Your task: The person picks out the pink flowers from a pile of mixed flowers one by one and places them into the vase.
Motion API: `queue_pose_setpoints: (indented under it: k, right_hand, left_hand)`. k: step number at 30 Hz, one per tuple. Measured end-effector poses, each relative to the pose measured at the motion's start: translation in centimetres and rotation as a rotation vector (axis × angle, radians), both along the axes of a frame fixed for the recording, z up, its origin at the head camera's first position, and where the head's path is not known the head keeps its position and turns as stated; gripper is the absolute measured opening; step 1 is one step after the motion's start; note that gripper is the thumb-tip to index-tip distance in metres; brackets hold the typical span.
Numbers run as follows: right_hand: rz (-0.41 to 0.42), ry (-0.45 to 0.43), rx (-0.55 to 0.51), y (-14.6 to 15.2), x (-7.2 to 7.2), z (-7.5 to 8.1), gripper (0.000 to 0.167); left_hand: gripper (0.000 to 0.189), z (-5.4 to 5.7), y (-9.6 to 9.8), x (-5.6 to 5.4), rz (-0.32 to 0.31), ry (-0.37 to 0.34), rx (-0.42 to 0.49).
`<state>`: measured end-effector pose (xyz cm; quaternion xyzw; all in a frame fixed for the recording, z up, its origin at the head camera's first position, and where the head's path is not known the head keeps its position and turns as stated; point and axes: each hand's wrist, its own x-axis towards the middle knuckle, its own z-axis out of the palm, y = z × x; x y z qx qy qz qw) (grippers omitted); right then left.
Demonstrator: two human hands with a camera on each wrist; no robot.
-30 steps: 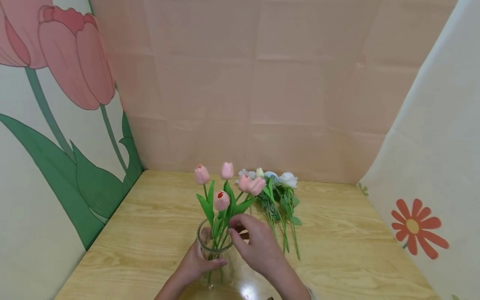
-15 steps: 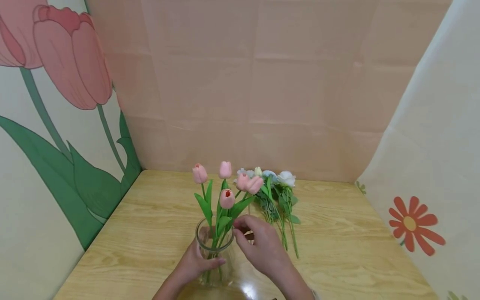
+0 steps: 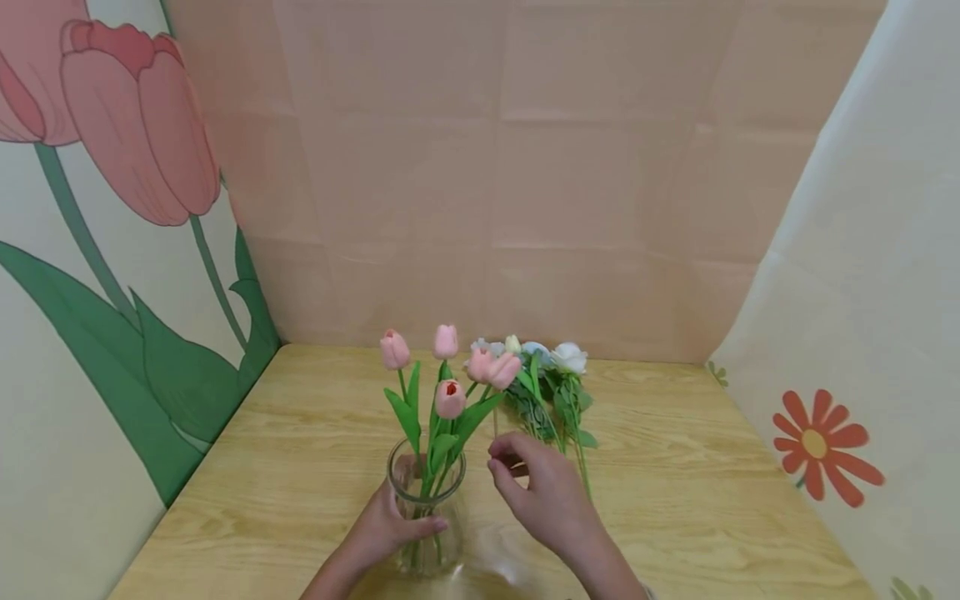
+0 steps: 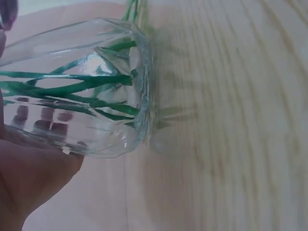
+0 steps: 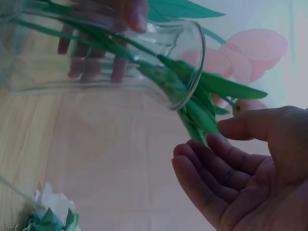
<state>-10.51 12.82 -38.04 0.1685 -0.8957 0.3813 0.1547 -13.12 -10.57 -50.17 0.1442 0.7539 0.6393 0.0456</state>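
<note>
A clear glass vase stands on the table with several pink tulips in it. My left hand grips the vase round its body. Through the glass in the left wrist view, green stems cross inside the vase, and fingers show behind it. My right hand hovers just right of the vase rim, apart from it. Its fingers are loosely bent, and nothing is between them. In the right wrist view, the right fingertips lie close to the green leaves that lean out of the vase mouth.
Behind my right hand lie several loose flowers on the wooden table, among them a white rose and a pale bud. A pink sheet hangs at the back, with printed sheets at both sides.
My right hand has let go of the tulips and drawn off to the right. The front tulip has turned and shifted slightly right among the others. My left hand keeps its grip on the vase.
</note>
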Motion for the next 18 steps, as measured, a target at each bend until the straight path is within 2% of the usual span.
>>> queue_pose_setpoints:
  k: [5,10,14,18]
  right_hand:
    - [-0.098,0.005,0.113,1.2,-0.1,-0.4,0.011]
    - [-0.129,0.004,0.192,2.9,-0.5,-1.2,0.015]
    - [-0.14,-0.018,0.237,4.4,-0.8,-1.8,0.022]
    - [-0.159,-0.036,0.271,6.3,-1.0,-2.5,0.03]
  left_hand:
    - [0.09,0.1,-0.4,0.0,-0.02,-0.01,-0.019]
    - [0.096,0.3,-1.3,-0.1,-0.082,-0.021,-0.043]
    - [0.1,1.0,-3.1,-0.7,-0.138,-0.056,-0.108]
    - [0.09,1.8,-5.4,-1.5,-0.179,-0.093,-0.175]
